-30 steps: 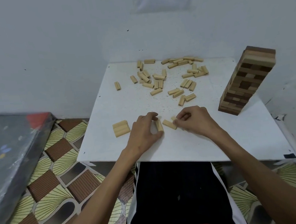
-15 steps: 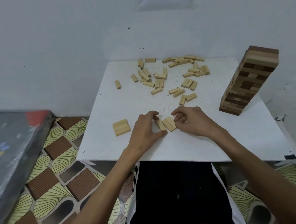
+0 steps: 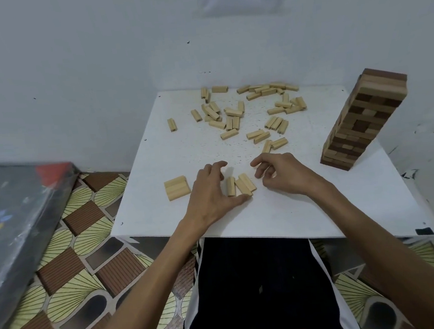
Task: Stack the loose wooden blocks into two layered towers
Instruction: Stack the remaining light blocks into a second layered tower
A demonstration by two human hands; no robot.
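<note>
Head view, pale oblong blocks (image 3: 255,134), scattered flat

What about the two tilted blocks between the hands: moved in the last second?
Yes. The blocks slid left, away from the tower, to the left hand.

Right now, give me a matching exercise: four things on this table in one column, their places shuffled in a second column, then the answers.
Things
1. tall tower
2. flat row of blocks
3. scattered blocks
4. three blocks

Places
A. between the left hand and right hand
B. left of the left hand
C. right side of the table
D. far half of the table

Pairs: 1-C, 2-B, 3-D, 4-A
</note>
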